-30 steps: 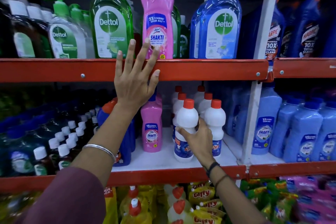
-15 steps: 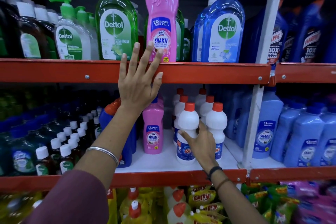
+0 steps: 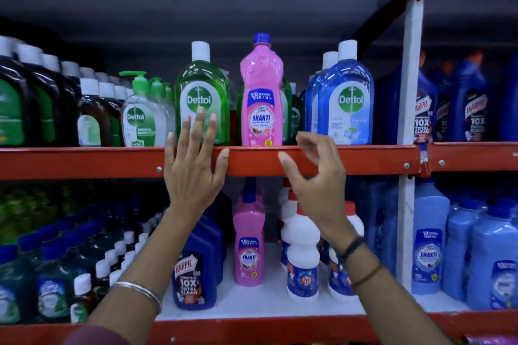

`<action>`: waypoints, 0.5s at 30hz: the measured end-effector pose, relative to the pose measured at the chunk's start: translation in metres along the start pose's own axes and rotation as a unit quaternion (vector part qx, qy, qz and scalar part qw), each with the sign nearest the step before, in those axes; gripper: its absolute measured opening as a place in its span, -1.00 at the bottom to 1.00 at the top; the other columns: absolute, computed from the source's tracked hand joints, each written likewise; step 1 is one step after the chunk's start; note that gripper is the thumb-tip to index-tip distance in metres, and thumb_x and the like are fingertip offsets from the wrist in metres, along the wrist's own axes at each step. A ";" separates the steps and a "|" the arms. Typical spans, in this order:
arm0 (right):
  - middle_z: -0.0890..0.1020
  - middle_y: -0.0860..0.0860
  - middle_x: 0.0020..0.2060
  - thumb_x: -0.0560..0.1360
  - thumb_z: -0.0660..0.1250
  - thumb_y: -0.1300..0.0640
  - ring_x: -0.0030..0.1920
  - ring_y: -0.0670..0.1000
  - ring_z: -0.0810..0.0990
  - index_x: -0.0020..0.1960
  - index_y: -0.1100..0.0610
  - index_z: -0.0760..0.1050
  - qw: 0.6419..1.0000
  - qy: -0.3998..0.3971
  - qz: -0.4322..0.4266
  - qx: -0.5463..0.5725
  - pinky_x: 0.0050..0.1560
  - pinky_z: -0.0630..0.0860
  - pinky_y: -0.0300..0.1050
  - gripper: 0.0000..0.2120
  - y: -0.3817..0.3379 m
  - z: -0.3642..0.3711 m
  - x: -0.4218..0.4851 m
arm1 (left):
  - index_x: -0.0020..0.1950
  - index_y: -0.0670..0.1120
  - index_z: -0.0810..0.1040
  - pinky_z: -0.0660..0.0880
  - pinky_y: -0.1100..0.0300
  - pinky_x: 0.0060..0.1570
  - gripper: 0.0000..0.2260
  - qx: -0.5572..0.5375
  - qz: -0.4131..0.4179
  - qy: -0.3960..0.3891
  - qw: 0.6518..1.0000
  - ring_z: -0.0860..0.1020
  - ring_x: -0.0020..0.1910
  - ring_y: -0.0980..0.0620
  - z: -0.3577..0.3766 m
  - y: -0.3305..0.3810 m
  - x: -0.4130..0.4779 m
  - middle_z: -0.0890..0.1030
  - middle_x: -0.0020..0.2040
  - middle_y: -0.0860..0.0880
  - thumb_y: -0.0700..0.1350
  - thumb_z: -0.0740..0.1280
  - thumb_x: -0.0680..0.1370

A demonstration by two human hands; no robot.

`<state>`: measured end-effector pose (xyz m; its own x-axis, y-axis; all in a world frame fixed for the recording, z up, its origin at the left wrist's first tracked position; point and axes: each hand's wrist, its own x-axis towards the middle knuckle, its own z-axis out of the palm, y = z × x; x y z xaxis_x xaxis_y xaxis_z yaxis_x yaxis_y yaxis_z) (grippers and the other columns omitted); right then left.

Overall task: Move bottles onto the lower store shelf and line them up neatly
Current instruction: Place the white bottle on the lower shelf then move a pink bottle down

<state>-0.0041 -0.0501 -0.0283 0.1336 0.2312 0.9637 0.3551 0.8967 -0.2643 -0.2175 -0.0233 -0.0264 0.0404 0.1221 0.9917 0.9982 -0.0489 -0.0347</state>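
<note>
Left hand: the left hand (image 3: pixel 193 168) is spread flat, fingers up, against the red front edge of the upper shelf (image 3: pixel 364 159); it grasps nothing.
Right hand: the right hand (image 3: pixel 316 176) is raised in front of the same edge, fingers loosely curled, palm empty.
Pink bottle above: a tall pink Shakti bottle (image 3: pixel 261 92) stands on the upper shelf, just above and between the two hands, touched by neither.
Its axis: upright, blue cap on top, label facing out.
Neighbours: a green Dettol bottle (image 3: pixel 201 98) to its left, a blue Dettol bottle (image 3: pixel 349 98) to its right.
Lower shelf: on the white lower shelf (image 3: pixel 252 305) a second pink bottle (image 3: pixel 249 241) stands upright between a dark blue Harpic bottle (image 3: pixel 193 272) and white Rin bottles (image 3: pixel 302 255).
Room: red metal store racking, packed with cleaning bottles.
</note>
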 end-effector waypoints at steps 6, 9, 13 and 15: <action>0.51 0.06 0.16 0.41 0.43 -0.05 0.08 -0.03 0.55 0.31 0.15 0.32 0.988 -0.095 0.124 0.011 -0.02 0.51 -0.23 -0.42 -0.003 0.041 0.076 | 0.56 0.04 0.15 0.08 -0.07 0.45 -0.50 0.032 0.022 0.005 0.999 0.11 0.55 -0.04 -0.001 -0.016 -0.001 0.16 0.57 -0.02 0.16 -0.08 0.64; 0.62 0.09 0.08 0.36 0.47 -0.07 -0.07 -0.03 0.62 0.24 0.17 0.40 0.980 -0.122 0.159 0.006 -0.17 0.55 -0.22 -0.43 0.001 0.047 0.092 | 0.54 0.03 0.20 0.11 -0.08 0.44 -0.51 0.041 0.023 0.018 0.999 0.14 0.54 -0.05 0.001 -0.017 -0.001 0.21 0.55 -0.03 0.15 -0.07 0.64; 0.66 0.05 -0.01 0.27 0.54 -0.09 -0.11 -0.04 0.65 0.08 0.14 0.50 0.979 -0.114 0.169 -0.004 -0.12 0.60 -0.12 -0.50 -0.002 0.043 0.098 | 0.53 0.03 0.23 0.11 -0.09 0.43 -0.51 0.044 0.025 0.019 0.999 0.20 0.52 -0.07 0.003 -0.017 0.000 0.25 0.54 -0.04 0.14 -0.05 0.63; 0.65 -0.03 -0.11 0.26 0.55 -0.05 -0.18 -0.17 0.62 0.01 0.09 0.51 0.983 -0.092 0.160 0.011 -0.21 0.55 -0.28 -0.58 -0.006 0.038 0.096 | 0.53 0.03 0.24 0.10 -0.08 0.44 -0.51 0.047 0.027 0.018 0.998 0.21 0.51 -0.07 0.002 -0.017 0.000 0.26 0.54 -0.04 0.15 -0.05 0.63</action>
<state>-0.0284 -0.0193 0.0675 0.0657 0.5651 0.8224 0.3011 0.7745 -0.5563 -0.2345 -0.0203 -0.0257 0.0944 0.0861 0.9918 0.9945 0.0381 -0.0980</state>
